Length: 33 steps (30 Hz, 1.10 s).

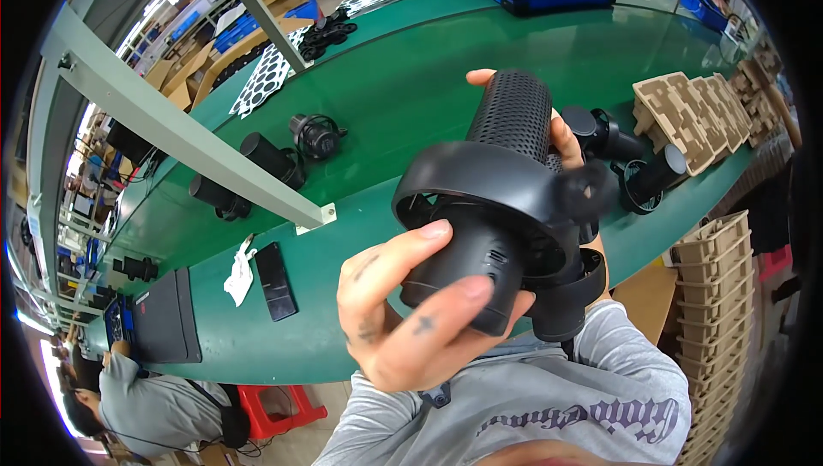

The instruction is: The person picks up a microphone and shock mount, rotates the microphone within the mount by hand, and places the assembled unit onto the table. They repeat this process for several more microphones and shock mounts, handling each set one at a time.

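Note:
A black microphone (pixel 514 114) with a perforated mesh grille and a wide ring mount (pixel 463 176) is held tilted in front of my chest. My left hand (pixel 411 312) is closed round its smooth lower end, thumb and fingers on the casing. Behind the mesh, my right hand (pixel 564 136) wraps the far side; only some fingertips show. A second black cylinder with a ring (pixel 561 307) hangs just below, close to my right forearm; what supports it is hidden.
More black microphones lie on the green conveyor belt, at left (pixel 273 157) and right (pixel 651 176). A metal post (pixel 197 140) crosses the left side. A phone (pixel 274 282), a white cloth (pixel 240 273) and moulded pulp trays (pixel 681 119) rest nearby. Stacked trays (pixel 711 294) stand at right.

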Tool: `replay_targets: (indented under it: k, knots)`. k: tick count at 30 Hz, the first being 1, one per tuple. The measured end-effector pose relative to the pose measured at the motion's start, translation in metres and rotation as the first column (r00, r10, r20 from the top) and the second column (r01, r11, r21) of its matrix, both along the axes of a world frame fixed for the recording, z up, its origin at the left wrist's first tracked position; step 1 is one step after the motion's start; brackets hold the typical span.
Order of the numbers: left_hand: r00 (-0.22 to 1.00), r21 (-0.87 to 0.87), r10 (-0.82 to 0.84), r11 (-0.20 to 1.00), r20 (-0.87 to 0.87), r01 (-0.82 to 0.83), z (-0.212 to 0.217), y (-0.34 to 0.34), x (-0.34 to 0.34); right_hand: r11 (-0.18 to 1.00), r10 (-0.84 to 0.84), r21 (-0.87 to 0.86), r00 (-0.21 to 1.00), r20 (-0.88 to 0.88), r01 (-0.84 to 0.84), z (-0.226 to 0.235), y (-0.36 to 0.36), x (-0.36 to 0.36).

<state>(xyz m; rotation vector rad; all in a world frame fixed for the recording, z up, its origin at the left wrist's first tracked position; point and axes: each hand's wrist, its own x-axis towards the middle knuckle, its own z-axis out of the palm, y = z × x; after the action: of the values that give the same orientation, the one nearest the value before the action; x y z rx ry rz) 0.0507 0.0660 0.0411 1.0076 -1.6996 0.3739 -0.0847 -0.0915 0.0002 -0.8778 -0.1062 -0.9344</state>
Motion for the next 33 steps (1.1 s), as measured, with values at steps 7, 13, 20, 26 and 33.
replay_targets:
  k: [7,13,20,26,33]
  knots:
    - [0.990,0.095,0.033,0.994,0.140,-0.046,-0.006,0.004,-0.003,0.998,0.054,-0.019,0.996,0.076,-0.053,-0.007,-0.011,-0.004]
    - [0.874,0.277,-0.119,0.921,-0.472,0.275,-0.009,-0.007,0.009,0.913,-0.298,-0.283,0.954,0.033,0.295,-0.004,-0.017,-0.026]
    - [0.941,0.731,-0.076,0.610,-0.331,0.306,-0.006,-0.029,0.031,0.331,-0.579,-0.835,0.794,0.188,0.439,0.013,-0.006,-0.050]
    - [0.838,0.252,0.095,0.966,-0.537,0.052,-0.029,-0.053,0.030,0.724,-0.563,-0.467,0.826,0.024,0.507,0.017,-0.003,-0.031]
    - [0.815,0.022,-0.002,1.000,-0.580,0.019,-0.033,-0.052,0.029,0.805,-0.392,-0.570,0.868,-0.306,0.163,0.028,0.035,-0.011]
